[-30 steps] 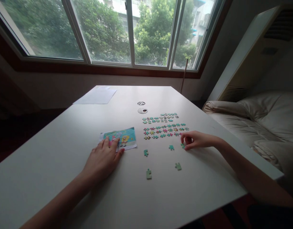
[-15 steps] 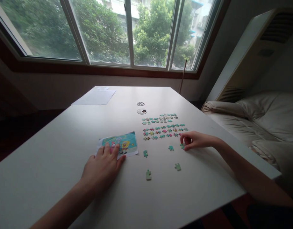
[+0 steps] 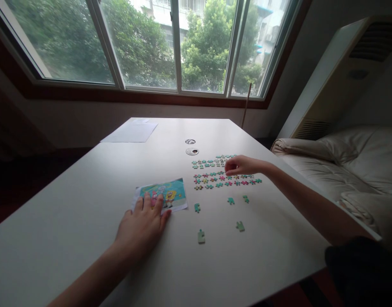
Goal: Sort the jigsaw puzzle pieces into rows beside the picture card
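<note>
My left hand (image 3: 140, 221) lies flat on the lower left of a picture card (image 3: 180, 194) of cartoon figures, fingers spread. My right hand (image 3: 242, 165) is over the rows of small jigsaw pieces (image 3: 219, 184), its fingers loosely curled and the thumb a little apart. No piece shows in it, and its fingers hide part of the rows beneath. Nearer to me lie separate pieces: a teal jigsaw piece (image 3: 197, 207), another teal piece (image 3: 231, 201), a teal piece with darker marks (image 3: 245, 199), a pale green piece (image 3: 201, 236) and another pale green piece (image 3: 240, 226).
Two round flat items (image 3: 192, 152) lie beyond the rows on the white table (image 3: 77, 204). A sheet of paper (image 3: 130, 132) is at the far left. To the right stands a cream sofa (image 3: 314, 160), with a tall air conditioner (image 3: 330, 76) behind it.
My right hand has left the teal piece at the near right and moved away and leftward over the rows. That piece now lies free. My left hand stays on the card; the view shifted slightly.
</note>
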The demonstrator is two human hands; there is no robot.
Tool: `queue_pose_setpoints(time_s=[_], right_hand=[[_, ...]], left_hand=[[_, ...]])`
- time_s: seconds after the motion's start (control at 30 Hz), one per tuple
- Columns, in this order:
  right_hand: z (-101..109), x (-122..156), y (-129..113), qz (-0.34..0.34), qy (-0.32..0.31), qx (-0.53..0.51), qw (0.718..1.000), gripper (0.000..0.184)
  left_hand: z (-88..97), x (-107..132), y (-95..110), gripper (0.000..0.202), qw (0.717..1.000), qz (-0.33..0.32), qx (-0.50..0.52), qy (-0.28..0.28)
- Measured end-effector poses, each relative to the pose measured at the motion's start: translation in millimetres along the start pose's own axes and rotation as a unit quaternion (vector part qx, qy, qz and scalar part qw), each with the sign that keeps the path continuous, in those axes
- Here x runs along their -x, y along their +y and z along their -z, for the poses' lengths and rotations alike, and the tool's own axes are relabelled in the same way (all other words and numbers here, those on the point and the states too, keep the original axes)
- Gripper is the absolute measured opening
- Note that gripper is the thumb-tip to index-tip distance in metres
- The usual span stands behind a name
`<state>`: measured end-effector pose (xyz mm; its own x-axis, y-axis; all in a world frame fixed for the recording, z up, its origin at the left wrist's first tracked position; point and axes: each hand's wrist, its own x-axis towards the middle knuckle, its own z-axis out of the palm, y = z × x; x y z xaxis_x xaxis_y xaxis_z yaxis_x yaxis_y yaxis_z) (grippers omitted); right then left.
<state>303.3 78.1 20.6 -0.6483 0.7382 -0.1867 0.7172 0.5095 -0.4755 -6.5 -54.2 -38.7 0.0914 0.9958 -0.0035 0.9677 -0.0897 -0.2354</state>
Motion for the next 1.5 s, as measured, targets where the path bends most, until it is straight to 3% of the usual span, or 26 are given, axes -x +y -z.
queue_pose_setpoints(time_s=[0.27, 0.47, 0.83, 1.07, 1.5], right_hand=[[-14.1, -93.7, -23.1, 0.023, 0.068, 0.060, 0.996, 0.021], [-22.6, -133.7, -34.3, 0.004, 0.041, 0.086, 0.995, 0.026], [-21.4, -148.4, -32.8, -0.046, -0.051, 0.092, 0.993, 0.043], [-20.0, -157.0, -29.4, -0.063, -0.090, 0.064, 0.992, 0.041], [-17.9, -159.2, -38.6, -0.060, -0.108, 0.036, 0.992, 0.048]], left_hand=[[-2.1, -0.2, -1.1, 0.054, 1.000, 0.006, 0.002, -0.009], [-2.1, -0.5, -2.2, 0.053, 1.000, 0.005, 0.009, -0.011], [-2.4, 0.5, -2.0, 0.054, 1.000, 0.009, 0.010, -0.007], [-1.4, 1.2, -2.4, 0.053, 1.000, 0.005, 0.010, -0.002], [-2.4, 0.5, -2.5, 0.053, 1.000, 0.000, 0.012, -0.003]])
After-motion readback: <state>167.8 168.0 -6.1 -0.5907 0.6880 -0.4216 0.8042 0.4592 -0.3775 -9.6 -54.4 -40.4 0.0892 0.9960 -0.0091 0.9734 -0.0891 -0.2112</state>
